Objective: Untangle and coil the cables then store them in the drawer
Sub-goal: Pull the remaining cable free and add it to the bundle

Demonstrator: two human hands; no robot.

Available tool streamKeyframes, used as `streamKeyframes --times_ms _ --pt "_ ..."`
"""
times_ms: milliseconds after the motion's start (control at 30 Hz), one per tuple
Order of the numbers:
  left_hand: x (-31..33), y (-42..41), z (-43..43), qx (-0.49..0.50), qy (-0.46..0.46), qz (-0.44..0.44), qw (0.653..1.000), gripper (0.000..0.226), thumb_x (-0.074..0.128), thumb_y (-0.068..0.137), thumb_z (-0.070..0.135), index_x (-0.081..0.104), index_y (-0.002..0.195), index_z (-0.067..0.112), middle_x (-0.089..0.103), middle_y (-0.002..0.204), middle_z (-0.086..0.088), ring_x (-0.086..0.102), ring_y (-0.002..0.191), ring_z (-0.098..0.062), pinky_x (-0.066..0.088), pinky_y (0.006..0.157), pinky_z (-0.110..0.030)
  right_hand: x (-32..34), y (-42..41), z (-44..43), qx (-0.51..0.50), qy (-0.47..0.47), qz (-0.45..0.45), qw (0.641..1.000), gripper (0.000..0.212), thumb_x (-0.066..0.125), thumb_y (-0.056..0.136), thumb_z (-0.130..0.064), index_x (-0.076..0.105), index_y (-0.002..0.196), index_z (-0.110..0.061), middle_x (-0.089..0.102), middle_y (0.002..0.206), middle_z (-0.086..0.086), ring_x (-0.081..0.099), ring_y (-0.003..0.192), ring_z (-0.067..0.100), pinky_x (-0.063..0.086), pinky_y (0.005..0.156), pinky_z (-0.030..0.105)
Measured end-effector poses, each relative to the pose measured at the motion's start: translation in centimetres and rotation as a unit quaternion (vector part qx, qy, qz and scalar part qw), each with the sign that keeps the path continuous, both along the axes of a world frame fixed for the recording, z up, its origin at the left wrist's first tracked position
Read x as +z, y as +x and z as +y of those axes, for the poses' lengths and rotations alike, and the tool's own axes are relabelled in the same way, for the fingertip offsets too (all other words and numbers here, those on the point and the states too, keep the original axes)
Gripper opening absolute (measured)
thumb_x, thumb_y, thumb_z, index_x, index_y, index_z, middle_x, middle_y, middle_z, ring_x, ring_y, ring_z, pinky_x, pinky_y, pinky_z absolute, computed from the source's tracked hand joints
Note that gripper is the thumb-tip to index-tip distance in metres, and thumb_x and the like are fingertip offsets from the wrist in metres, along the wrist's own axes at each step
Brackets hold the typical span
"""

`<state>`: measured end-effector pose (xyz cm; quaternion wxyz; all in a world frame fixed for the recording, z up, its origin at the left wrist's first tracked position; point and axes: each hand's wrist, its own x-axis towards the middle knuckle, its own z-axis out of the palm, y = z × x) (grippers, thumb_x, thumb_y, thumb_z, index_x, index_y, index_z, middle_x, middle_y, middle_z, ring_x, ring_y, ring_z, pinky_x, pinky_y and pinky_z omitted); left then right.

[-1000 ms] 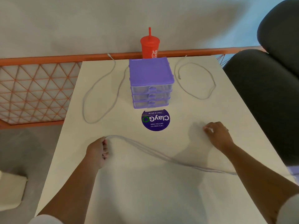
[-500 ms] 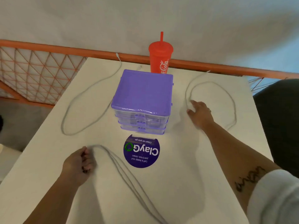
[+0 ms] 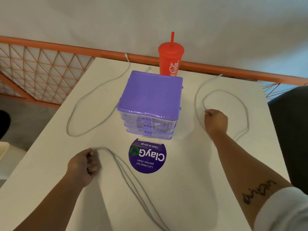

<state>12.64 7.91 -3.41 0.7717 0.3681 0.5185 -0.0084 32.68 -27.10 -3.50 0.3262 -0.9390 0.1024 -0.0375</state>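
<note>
Moved right hand (image 3: 215,121) from near worktop (image 3: 200,189) edge to looped cable (image 3: 240,104) right of purple drawer unit (image 3: 150,97); now gripping its strand. Kept left hand (image 3: 83,164) clenched round gathered cable strands (image 3: 126,172), near left. Signals second cable next for coiling; nothing stored yet.

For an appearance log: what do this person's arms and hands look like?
The left hand and right hand are bare, no gloves. The right arm wears a white fabric sleeve near the elbow and carries a dark cursive tattoo on the forearm. No sleeve shows on the left.
</note>
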Motion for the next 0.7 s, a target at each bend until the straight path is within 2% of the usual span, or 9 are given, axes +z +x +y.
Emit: streamKeyframes --times_ms 67,133,233,400,467,533,567,600,700 --pt "0.1 -0.1 0.0 -0.001 -0.006 -0.003 1.000 0.034 0.038 0.096 0.022 0.036 0.063 0.016 0.026 0.031 0.009 0.019 0.021 -0.006 0.011 0.030 -0.009 1.0 -1.6 -0.2 -0.042 0.016 -0.006 0.999 0.025 0.048 0.087 -0.010 0.070 0.098 -0.006 0.070 0.099 0.011 0.061 0.088 0.026 0.045 0.073 0.025" --pt "0.2 -0.1 0.0 -0.006 -0.011 -0.006 1.000 0.034 0.037 0.096 0.021 0.036 0.063 0.016 0.026 0.031 0.009 0.019 0.021 -0.006 0.010 0.031 -0.010 2.1 -3.9 -0.1 -0.069 0.024 -0.001 0.997 0.014 0.054 0.084 -0.014 0.064 0.080 -0.005 0.065 0.076 0.008 0.052 0.066 0.019 0.038 0.053 0.023" --pt "0.6 -0.1 -0.2 -0.026 -0.012 -0.009 1.000 0.035 0.036 0.097 0.021 0.036 0.062 0.016 0.025 0.030 0.008 0.018 0.021 -0.006 0.010 0.031 -0.009 2.9 -8.9 0.5 -0.098 0.027 0.001 0.995 0.024 0.058 0.085 -0.020 0.047 0.068 -0.008 0.048 0.057 0.003 0.043 0.054 0.018 0.032 0.050 0.026" --pt "1.2 -1.8 0.7 -0.080 -0.084 -0.035 0.993 0.035 0.036 0.096 0.027 0.034 0.062 0.018 0.027 0.032 0.008 0.021 0.021 -0.006 0.008 0.035 -0.009 4.3 -18.5 3.3 -0.139 0.142 0.025 0.980 0.004 0.057 0.087 -0.017 0.053 0.088 -0.015 0.064 0.070 0.000 0.056 0.069 0.019 0.035 0.067 0.026" --pt "1.9 -3.4 1.5 -0.098 -0.117 -0.053 0.987 0.031 0.043 0.090 0.027 0.034 0.061 0.019 0.025 0.032 0.008 0.021 0.021 -0.006 0.007 0.037 -0.012 5.0 -21.5 4.5 -0.150 0.186 0.028 0.971 0.006 0.056 0.088 -0.013 0.055 0.092 -0.018 0.067 0.070 -0.004 0.058 0.072 0.017 0.040 0.071 0.029" --pt "3.0 -5.3 2.5 -0.116 -0.164 -0.093 0.975 0.030 0.072 0.061 0.020 0.044 0.056 0.015 0.026 0.033 0.006 0.023 0.021 -0.007 0.012 0.030 -0.012 6.1 -24.0 5.7 -0.159 0.242 0.027 0.957 0.009 0.056 0.088 -0.009 0.058 0.087 -0.018 0.069 0.073 0.000 0.057 0.071 0.018 0.044 0.073 0.033" --pt "3.9 -6.2 3.0 -0.127 -0.193 -0.114 0.966 0.035 0.082 0.039 0.015 0.049 0.051 0.013 0.028 0.033 0.005 0.025 0.021 -0.008 0.015 0.028 -0.012 6.8 -25.1 6.4 -0.162 0.274 0.025 0.948 0.012 0.056 0.088 -0.007 0.060 0.084 -0.018 0.070 0.075 0.003 0.055 0.068 0.018 0.044 0.069 0.032" --pt "4.7 -7.0 3.7 -0.140 -0.209 -0.122 0.960 0.038 0.084 0.028 0.012 0.052 0.048 0.011 0.029 0.034 0.004 0.026 0.022 -0.009 0.016 0.027 -0.013 7.6 -26.0 7.2 -0.165 0.300 0.020 0.940 0.016 0.055 0.087 -0.005 0.061 0.081 -0.019 0.070 0.078 0.006 0.052 0.065 0.017 0.042 0.066 0.029" --pt "7.2 -9.5 4.8 -0.171 -0.205 -0.114 0.957 0.016 0.066 0.054 0.014 0.050 0.054 0.010 0.029 0.036 0.004 0.026 0.022 -0.009 0.017 0.027 -0.014 10.4 -28.3 10.1 -0.172 0.342 0.001 0.924 0.023 0.050 0.086 0.000 0.062 0.078 -0.019 0.068 0.079 0.003 0.045 0.059 0.015 0.040 0.059 0.023"
